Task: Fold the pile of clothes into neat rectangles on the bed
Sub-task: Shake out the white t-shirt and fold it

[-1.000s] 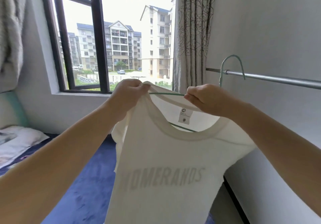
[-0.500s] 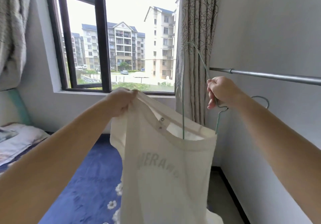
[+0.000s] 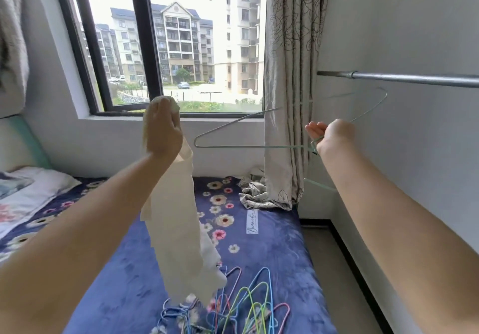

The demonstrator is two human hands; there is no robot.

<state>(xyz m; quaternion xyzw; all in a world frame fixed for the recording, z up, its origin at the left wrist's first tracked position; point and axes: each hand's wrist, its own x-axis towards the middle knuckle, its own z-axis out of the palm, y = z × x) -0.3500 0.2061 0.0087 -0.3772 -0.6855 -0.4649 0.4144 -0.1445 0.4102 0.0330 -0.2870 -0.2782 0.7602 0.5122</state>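
My left hand [image 3: 162, 130] grips a white T-shirt [image 3: 178, 227] by its top, raised in front of the window. The shirt hangs straight down in a bunched column above the bed [image 3: 272, 250]. My right hand [image 3: 327, 136] holds a thin green wire hanger [image 3: 233, 146] near its hook, out to the right by the curtain. The hanger is free of the shirt and lies almost level, blurred by motion.
A heap of coloured wire hangers [image 3: 233, 305] lies on the blue floral bed cover at the near edge. A metal clothes rail [image 3: 404, 79] juts from the right wall. A patterned curtain [image 3: 287, 95] hangs to the bed, a pillow [image 3: 28, 191] lies far left.
The hanger has come fully out of the shirt and swung right with my right hand. My left hand lifted the shirt, which now hangs narrow; the view tilted down to the bed.
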